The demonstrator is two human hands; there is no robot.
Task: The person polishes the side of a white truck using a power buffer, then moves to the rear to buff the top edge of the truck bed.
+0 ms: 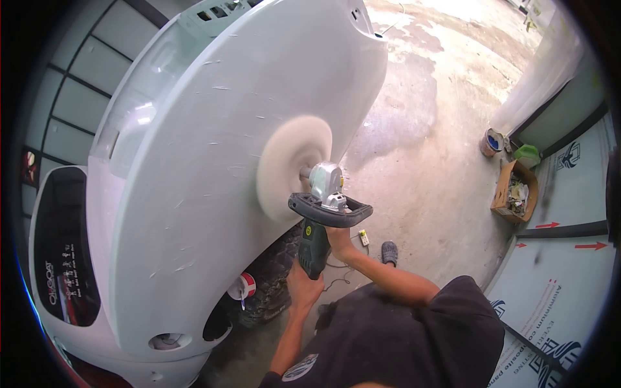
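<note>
A polisher [315, 246] with a dark body, a silver head and a black loop handle [330, 210] is in both my hands. My left hand [302, 286] is closed around the rear of the body. Higher up, just under the loop handle, my right hand [339, 240] grips it too, most of its fingers hidden behind the tool. The round off-white pad [279, 169] is blurred as if spinning, and it lies against a large pale grey car body panel [194, 174]. White streaks and small marks are scattered over this panel.
A red and white tub [244, 285] sits under the panel's lower edge. A cable with a yellow and white socket [363, 237] lies on the concrete floor near my shoe [389, 253]. At the right wall stand a cardboard box [515, 194] of scraps and a bucket [491, 142].
</note>
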